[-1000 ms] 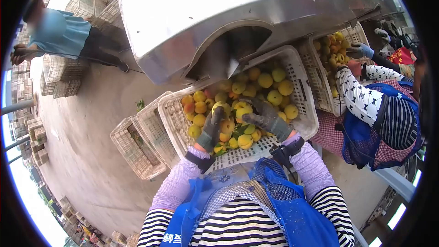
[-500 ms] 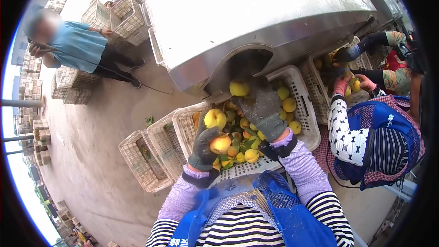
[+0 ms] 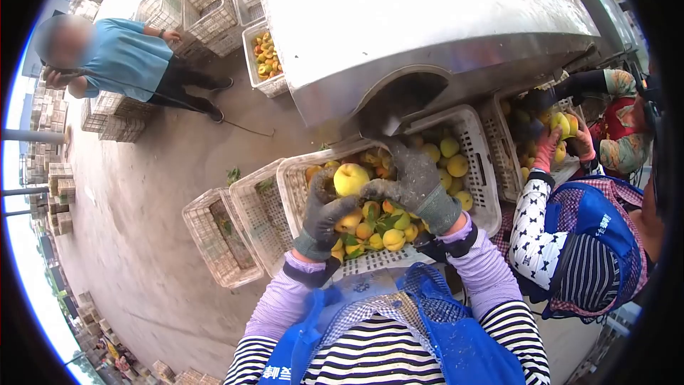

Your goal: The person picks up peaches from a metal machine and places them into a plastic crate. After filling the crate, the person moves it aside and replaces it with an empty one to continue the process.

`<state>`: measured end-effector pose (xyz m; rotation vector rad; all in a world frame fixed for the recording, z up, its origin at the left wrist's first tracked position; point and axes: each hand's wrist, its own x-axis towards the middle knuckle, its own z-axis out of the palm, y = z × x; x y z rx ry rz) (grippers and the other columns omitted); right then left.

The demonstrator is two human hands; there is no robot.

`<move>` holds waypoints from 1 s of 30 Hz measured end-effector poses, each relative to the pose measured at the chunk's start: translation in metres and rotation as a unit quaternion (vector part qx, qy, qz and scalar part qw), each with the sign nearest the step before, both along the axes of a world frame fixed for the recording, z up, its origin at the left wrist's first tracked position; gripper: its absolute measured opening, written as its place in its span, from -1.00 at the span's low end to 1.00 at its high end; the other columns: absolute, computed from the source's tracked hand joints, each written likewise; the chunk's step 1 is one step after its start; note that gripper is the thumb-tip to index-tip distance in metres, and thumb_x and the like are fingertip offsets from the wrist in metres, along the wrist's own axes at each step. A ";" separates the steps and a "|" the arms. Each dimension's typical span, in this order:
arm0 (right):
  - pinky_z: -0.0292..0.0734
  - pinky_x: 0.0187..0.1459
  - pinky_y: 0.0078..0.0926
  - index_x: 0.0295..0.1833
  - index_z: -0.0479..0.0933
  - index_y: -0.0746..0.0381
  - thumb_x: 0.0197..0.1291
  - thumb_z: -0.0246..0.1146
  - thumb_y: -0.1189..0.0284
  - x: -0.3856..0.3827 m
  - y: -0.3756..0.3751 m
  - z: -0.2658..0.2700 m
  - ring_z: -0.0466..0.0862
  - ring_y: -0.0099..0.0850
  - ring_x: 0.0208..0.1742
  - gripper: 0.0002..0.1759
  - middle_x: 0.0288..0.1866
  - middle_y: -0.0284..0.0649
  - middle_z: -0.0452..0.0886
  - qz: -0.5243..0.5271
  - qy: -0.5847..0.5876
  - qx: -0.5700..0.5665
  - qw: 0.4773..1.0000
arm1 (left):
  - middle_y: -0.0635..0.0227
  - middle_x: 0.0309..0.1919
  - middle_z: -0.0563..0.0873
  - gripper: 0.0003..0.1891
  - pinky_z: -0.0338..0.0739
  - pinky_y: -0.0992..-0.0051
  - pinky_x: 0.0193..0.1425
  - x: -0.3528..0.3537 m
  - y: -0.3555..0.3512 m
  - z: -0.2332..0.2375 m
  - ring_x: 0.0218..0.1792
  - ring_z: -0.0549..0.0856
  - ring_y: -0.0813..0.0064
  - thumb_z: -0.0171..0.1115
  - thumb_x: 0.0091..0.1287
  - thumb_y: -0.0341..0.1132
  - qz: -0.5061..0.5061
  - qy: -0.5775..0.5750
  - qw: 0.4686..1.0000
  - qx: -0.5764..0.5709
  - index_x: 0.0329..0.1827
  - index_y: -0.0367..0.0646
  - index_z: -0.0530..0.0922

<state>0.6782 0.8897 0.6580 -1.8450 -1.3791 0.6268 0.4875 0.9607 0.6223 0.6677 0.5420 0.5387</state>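
My left hand point(image 3: 324, 217), in a dark grey glove, is closed around a yellow peach point(image 3: 351, 180). A second peach point(image 3: 348, 222) sits lower against the same palm, partly covered by the fingers. My right hand point(image 3: 420, 182), gloved too, has its fingers spread, and its thumb reaches to the side of the upper peach. Below both hands a white plastic crate point(image 3: 288, 189) holds peaches with green leaves. To the right, a second white crate point(image 3: 479, 153) has more yellow peaches in it, partly hidden by my right hand and forearm.
A metal machine point(image 3: 427, 28) with a dark round opening overhangs the crates. Two more crates point(image 3: 221, 239) stand on the left. A co-worker point(image 3: 584, 235) handles peaches at right; a person in a blue shirt point(image 3: 132, 57) holds a thin stick. Another peach crate point(image 3: 267, 85) stands beyond.
The peach in my right hand is gone from it, and that hand has come in beside the left hand's peach. My left hand has shifted slightly right and up. The view has turned a little.
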 end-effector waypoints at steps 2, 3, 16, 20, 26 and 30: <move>0.59 0.12 -0.16 0.37 0.46 0.21 -0.02 0.58 0.04 -0.025 -0.018 0.003 0.66 -0.03 0.07 -0.12 0.07 0.00 0.63 -0.015 0.037 0.013 0.999 | 0.19 0.18 0.64 -0.30 0.59 0.35 0.28 0.004 -0.006 -0.011 0.17 0.66 0.35 0.49 0.14 -0.45 0.019 0.044 0.992 0.120 0.38 -0.25 0.39; 0.59 0.12 -0.16 0.36 0.47 0.21 -0.02 0.58 0.04 -0.031 -0.020 0.004 0.65 -0.02 0.08 -0.13 0.07 -0.01 0.63 -0.024 0.054 0.021 0.998 | 0.19 0.18 0.64 -0.26 0.60 0.35 0.26 0.009 -0.009 -0.014 0.16 0.67 0.35 0.51 0.13 -0.46 0.029 0.064 0.981 0.180 0.41 -0.26 0.38; 0.63 -0.11 -0.10 0.15 0.57 0.18 0.11 0.48 0.12 0.038 0.075 -0.060 0.70 -0.06 -0.11 -0.44 -0.09 -0.04 0.67 -0.116 -0.233 0.089 0.961 | 0.03 0.37 0.51 -0.30 0.55 0.26 0.35 0.011 0.000 -0.022 0.31 0.59 0.25 0.24 0.38 -0.53 0.036 0.116 0.844 0.523 0.58 -0.25 0.19; 0.63 -0.03 -0.12 0.26 0.52 0.19 0.09 0.50 0.13 0.026 0.049 -0.038 0.70 -0.06 -0.05 -0.34 -0.05 -0.06 0.67 -0.143 -0.212 0.150 0.955 | 0.08 0.37 0.51 -0.34 0.56 0.30 0.34 0.019 -0.003 -0.020 0.29 0.60 0.27 0.21 0.39 -0.56 0.028 0.044 0.964 0.262 0.56 -0.22 0.23; 0.65 -0.09 -0.18 0.31 0.49 0.20 -0.04 0.57 0.20 -0.039 -0.024 -0.018 0.71 0.01 -0.10 -0.22 0.02 -0.02 0.64 -0.031 -0.011 0.095 0.995 | 0.12 0.39 0.48 -0.45 0.48 0.31 0.42 0.031 -0.009 0.013 0.33 0.55 0.30 0.00 0.61 -0.24 0.035 -0.022 0.991 0.127 0.59 -0.21 0.19; 0.61 0.04 -0.16 0.32 0.46 0.21 -0.08 0.58 0.17 -0.037 -0.035 -0.007 0.67 -0.03 0.06 -0.18 0.16 -0.02 0.59 -0.071 -0.048 -0.016 0.996 | 0.07 0.31 0.53 -0.55 0.52 0.36 0.38 0.021 -0.018 -0.011 0.25 0.60 0.26 -0.15 0.69 -0.18 0.020 0.124 0.953 0.277 0.49 -0.26 0.33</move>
